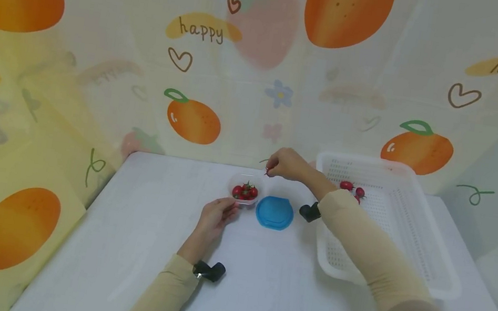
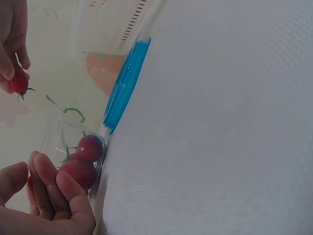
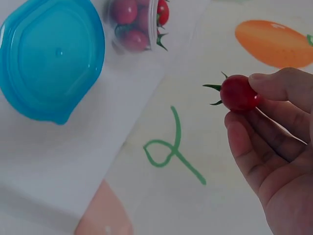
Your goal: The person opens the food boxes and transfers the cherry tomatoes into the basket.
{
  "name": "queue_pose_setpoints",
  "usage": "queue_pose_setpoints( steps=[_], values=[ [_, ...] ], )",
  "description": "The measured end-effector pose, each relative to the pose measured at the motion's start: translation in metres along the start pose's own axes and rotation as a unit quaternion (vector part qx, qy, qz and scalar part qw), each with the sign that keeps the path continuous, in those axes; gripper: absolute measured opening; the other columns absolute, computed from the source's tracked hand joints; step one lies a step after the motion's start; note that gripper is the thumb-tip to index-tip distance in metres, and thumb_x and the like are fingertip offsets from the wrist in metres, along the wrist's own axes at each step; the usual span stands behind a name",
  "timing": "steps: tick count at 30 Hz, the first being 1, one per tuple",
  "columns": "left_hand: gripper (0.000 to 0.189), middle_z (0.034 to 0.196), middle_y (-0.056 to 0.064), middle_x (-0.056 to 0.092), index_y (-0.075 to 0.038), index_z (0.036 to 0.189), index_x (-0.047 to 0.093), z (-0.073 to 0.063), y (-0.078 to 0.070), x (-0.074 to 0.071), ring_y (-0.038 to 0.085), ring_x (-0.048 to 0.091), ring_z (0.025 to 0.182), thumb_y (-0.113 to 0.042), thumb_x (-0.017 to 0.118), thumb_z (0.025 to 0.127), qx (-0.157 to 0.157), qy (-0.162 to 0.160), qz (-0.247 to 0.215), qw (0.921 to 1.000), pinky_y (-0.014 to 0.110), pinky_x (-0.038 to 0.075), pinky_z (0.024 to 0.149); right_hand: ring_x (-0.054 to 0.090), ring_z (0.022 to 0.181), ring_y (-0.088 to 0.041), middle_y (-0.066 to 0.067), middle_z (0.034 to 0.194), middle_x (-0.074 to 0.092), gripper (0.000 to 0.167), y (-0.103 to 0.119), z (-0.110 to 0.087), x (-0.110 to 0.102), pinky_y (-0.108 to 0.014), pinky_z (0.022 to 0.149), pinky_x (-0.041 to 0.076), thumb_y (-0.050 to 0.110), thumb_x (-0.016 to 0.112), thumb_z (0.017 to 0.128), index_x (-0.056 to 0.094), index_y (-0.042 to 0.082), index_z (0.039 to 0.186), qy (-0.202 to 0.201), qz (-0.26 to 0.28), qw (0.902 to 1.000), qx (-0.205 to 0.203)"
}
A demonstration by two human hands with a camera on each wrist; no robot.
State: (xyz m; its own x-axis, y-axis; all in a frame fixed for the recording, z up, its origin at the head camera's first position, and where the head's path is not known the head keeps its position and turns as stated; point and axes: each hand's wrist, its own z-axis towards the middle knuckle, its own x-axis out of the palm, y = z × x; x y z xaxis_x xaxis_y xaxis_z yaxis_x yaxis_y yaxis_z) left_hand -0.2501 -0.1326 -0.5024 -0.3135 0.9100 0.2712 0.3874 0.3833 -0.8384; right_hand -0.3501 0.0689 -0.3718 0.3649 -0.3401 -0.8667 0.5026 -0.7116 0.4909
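My right hand (image 1: 287,164) is raised above the table, just right of a small clear container (image 1: 243,202). It pinches a cherry tomato (image 3: 238,93) between thumb and fingers, with the green stem pointing away from the palm. Inside the container lie several red cherry tomatoes (image 1: 246,192), some with stems on. At the container's near side is my left hand (image 1: 218,215), its fingers (image 2: 48,171) loosely bent against the clear wall and the thumb apart from them. A blue lid (image 1: 274,213) lies flat on the table to the right of the container.
A large white perforated basket (image 1: 409,236) stands on the right of the table (image 1: 131,245), with a few cherry tomatoes (image 1: 347,185) near its far left corner. The right forearm passes over the basket. A fruit-patterned curtain (image 1: 247,97) hangs behind the table.
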Motion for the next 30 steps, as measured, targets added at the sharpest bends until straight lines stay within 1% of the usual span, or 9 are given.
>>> queue_pose_setpoints(
  steps=[6, 9, 13, 16, 22, 26, 30],
  values=[
    [0.032, 0.1, 0.004, 0.07, -0.004, 0.123, 0.059, 0.0, 0.0, 0.0, 0.019, 0.066, 0.102, -0.02, 0.062, 0.096, 0.007, 0.002, 0.001, 1.0, 0.026, 0.055, 0.092, 0.064, 0.09, -0.027, -0.015, 0.097, 0.072, 0.017, -0.01, -0.008, -0.013, -0.036, 0.082, 0.056, 0.01, 0.067, 0.089, 0.072, -0.001, 0.101, -0.023, 0.005, 0.9997, 0.001],
    [0.032, 0.101, 0.004, 0.069, -0.005, 0.123, 0.06, 0.0, 0.001, 0.0, 0.019, 0.066, 0.103, -0.021, 0.062, 0.095, 0.005, 0.001, 0.004, 1.0, 0.026, 0.054, 0.093, 0.065, 0.091, -0.027, -0.016, 0.097, 0.073, 0.017, -0.017, -0.012, -0.02, -0.038, 0.084, 0.055, 0.008, 0.067, 0.088, 0.073, -0.002, 0.1, -0.033, 0.01, 0.9994, -0.001],
    [0.031, 0.102, 0.004, 0.069, -0.006, 0.123, 0.06, 0.0, 0.002, 0.0, 0.019, 0.065, 0.105, -0.021, 0.062, 0.095, 0.005, 0.001, 0.007, 1.0, 0.025, 0.054, 0.093, 0.066, 0.093, -0.029, -0.018, 0.099, 0.073, 0.019, -0.024, -0.017, -0.029, -0.041, 0.089, 0.055, 0.008, 0.067, 0.089, 0.072, -0.003, 0.103, -0.04, 0.031, 0.9986, 0.017],
    [0.032, 0.101, 0.003, 0.069, -0.005, 0.124, 0.059, 0.0, 0.002, 0.0, 0.019, 0.066, 0.103, -0.02, 0.061, 0.096, 0.009, 0.004, 0.006, 0.9999, 0.025, 0.055, 0.091, 0.065, 0.095, -0.03, -0.019, 0.103, 0.072, 0.022, -0.031, -0.022, -0.036, -0.042, 0.091, 0.054, 0.009, 0.065, 0.09, 0.071, -0.003, 0.107, -0.045, 0.042, 0.9973, 0.039],
    [0.033, 0.103, 0.004, 0.069, -0.005, 0.124, 0.059, 0.001, 0.002, 0.0, 0.019, 0.065, 0.104, -0.021, 0.062, 0.096, 0.004, 0.008, 0.005, 0.9999, 0.025, 0.054, 0.092, 0.062, 0.099, -0.032, -0.021, 0.11, 0.069, 0.024, -0.046, -0.035, -0.047, -0.045, 0.094, 0.052, 0.011, 0.064, 0.092, 0.07, -0.003, 0.11, -0.068, 0.05, 0.9945, 0.063],
    [0.031, 0.104, 0.004, 0.069, -0.006, 0.124, 0.059, 0.001, 0.002, 0.0, 0.02, 0.065, 0.105, -0.021, 0.061, 0.096, 0.003, 0.005, 0.003, 1.0, 0.024, 0.055, 0.091, 0.061, 0.1, -0.033, -0.022, 0.112, 0.068, 0.025, -0.06, -0.043, -0.053, -0.048, 0.096, 0.052, 0.012, 0.063, 0.093, 0.069, -0.002, 0.112, -0.082, 0.059, 0.9917, 0.08],
    [0.031, 0.104, 0.004, 0.069, -0.006, 0.124, 0.059, 0.001, 0.002, -0.001, 0.019, 0.065, 0.105, -0.021, 0.06, 0.096, 0.005, 0.005, 0.004, 1.0, 0.024, 0.055, 0.09, 0.061, 0.1, -0.034, -0.022, 0.112, 0.068, 0.026, -0.075, -0.052, -0.058, -0.049, 0.095, 0.052, 0.013, 0.062, 0.093, 0.069, -0.002, 0.113, -0.09, 0.07, 0.9883, 0.101]
  ],
)
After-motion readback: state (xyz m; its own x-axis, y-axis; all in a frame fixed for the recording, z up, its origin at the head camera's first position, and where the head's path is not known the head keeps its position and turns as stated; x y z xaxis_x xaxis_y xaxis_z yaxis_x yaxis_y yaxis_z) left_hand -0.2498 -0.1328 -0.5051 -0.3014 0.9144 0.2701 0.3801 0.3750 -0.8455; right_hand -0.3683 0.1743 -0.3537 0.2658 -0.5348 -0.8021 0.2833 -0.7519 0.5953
